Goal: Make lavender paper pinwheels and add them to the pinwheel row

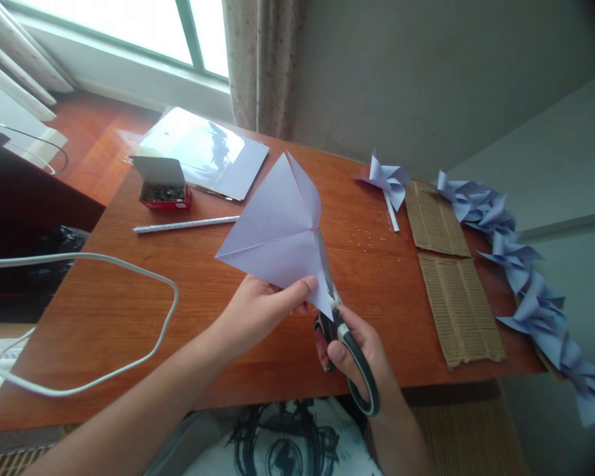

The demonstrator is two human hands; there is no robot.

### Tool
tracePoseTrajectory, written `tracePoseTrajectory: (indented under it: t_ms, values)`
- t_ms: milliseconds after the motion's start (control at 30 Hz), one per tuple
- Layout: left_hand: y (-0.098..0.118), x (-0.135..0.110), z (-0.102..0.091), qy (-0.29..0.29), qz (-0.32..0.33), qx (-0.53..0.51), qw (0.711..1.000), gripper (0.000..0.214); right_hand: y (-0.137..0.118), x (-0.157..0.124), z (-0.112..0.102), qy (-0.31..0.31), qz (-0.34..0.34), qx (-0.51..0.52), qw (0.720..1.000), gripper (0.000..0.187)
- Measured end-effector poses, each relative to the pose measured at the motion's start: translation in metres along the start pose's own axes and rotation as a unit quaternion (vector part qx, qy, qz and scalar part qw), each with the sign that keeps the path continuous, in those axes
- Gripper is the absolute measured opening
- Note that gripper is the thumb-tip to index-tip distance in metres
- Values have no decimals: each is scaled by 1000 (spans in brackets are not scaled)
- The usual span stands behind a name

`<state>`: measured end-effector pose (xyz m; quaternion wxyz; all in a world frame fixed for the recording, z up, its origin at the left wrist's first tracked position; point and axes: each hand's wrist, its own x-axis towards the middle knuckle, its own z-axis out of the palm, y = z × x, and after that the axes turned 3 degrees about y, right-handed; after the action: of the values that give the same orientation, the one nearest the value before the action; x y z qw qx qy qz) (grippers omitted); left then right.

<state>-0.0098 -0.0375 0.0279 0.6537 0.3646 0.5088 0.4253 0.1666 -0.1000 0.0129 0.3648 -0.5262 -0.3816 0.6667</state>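
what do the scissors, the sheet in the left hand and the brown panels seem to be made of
Scissors: grey blades, probably metal by their sheen; smooth, moulded-looking dark handles, likely plastic. Sheet: thin matte paper, apparently, given its crisp creases. Brown panels: dull corrugated cardboard, judging by the parallel ridges.

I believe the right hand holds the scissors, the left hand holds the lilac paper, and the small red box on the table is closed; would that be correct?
Not quite: the head view shows the small red box open, its flap raised. The right hand does hold the scissors, and the left hand the lilac paper.
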Motion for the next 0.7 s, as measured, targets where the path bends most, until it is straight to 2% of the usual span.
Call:
tracePoseTrajectory:
  t_ms: [333,700]
  values:
    - [-1,-1,-1,-3,-12,-2,1000,21,-2,1,1,-18,3,4,1000,52]
    - [0,0,-1,-1,5,-1,1000,19,10,1,-2,12,-17,-19,1000,48]
